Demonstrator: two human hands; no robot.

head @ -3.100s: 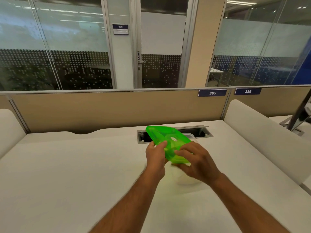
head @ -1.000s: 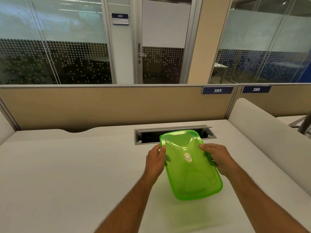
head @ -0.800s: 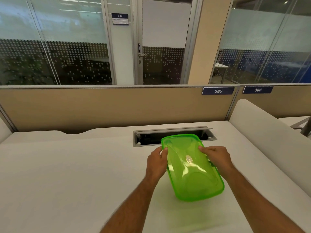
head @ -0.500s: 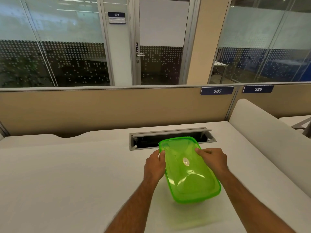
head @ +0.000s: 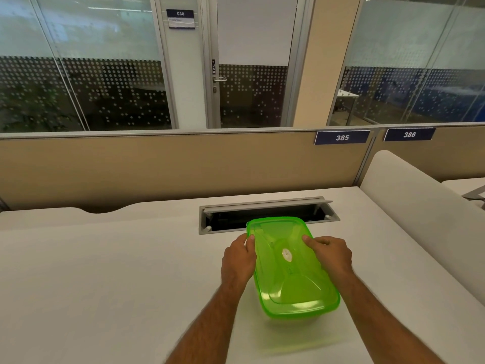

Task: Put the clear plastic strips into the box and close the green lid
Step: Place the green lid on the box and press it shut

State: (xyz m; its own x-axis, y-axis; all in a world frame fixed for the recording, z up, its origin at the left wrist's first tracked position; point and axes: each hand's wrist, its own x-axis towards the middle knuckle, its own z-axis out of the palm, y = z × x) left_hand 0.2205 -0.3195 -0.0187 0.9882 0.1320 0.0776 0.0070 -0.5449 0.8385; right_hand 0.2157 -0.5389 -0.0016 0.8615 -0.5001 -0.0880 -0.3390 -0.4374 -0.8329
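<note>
- Lid (head: pixel 291 269), one, green, lies flat over the box at desk (head: pixel 105 271) centre.
- Two hands: left hand (head: pixel 237 258) at nine o'clock, right hand (head: pixel 329 254) at three o'clock, fingers curled, pressing its edges.
- Strips hidden.

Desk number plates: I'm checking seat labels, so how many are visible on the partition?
2. Plate 385 sits on the tan partition's top right; plate 386 is just right of it. Others may lie outside the view.

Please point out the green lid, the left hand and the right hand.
green lid (head: pixel 294 279), head view, middle of its top.
left hand (head: pixel 237 258), head view, back of hand.
right hand (head: pixel 332 254), head view, back of hand.
</note>
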